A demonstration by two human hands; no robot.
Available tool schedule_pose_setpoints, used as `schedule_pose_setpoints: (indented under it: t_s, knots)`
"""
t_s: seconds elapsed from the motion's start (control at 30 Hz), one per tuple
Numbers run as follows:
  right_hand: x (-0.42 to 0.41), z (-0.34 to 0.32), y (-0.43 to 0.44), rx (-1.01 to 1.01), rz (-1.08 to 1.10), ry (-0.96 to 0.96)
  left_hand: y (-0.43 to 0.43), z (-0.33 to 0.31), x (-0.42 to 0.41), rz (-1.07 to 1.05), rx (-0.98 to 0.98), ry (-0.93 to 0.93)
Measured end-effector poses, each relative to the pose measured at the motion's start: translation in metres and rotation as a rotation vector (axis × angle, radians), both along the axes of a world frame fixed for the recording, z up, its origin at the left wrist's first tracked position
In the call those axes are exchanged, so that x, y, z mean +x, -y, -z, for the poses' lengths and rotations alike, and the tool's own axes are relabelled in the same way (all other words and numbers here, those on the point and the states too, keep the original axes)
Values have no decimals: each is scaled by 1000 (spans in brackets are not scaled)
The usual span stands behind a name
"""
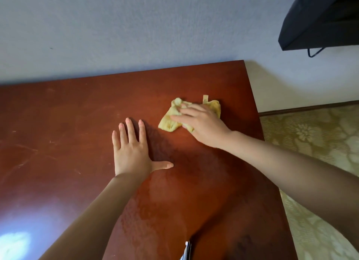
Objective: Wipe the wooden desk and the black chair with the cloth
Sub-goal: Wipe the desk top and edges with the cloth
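Observation:
The reddish-brown wooden desk fills most of the view, its top scuffed with pale scratches on the left. A crumpled yellow cloth lies on the desk toward its far right part. My right hand presses down on the cloth with straight fingers spread over it. My left hand rests flat on the bare desk top, fingers straight and thumb out, a little to the left of the cloth and apart from it. The black chair is not in view.
A grey-white wall backs the desk. A black flat object hangs on the wall at the top right, with a cable under it. Patterned beige carpet lies beyond the desk's right edge.

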State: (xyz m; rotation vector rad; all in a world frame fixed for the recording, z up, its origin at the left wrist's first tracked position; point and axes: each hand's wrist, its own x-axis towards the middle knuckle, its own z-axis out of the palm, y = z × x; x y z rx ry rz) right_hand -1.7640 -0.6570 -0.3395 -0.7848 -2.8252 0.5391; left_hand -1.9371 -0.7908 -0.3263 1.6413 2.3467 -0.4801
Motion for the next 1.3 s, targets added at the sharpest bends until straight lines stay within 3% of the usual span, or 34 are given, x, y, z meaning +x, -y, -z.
schedule_pose_setpoints:
  t_s: [0.27, 0.5, 0.63, 0.83, 1.1, 1.3]
  knots:
    - [72, -15, -11, -18, -268, 76, 1, 1, 1, 3, -4, -24]
    - [104, -27, -75, -17, 107, 175, 0, 3, 2, -7, -4, -12]
    - [73, -21, -94, 13, 247, 172, 1, 3, 2, -7, 1, 2]
    - [-10, -7, -107, -55, 481, 20, 1, 4, 2, -21, 3, 24]
    - [-98, 1, -60, 1, 245, 44, 1, 6, 0, -18, 20, 17]
    - [-80, -2, -4, -26, -26, 37, 1, 6, 0, -13, -7, 3]
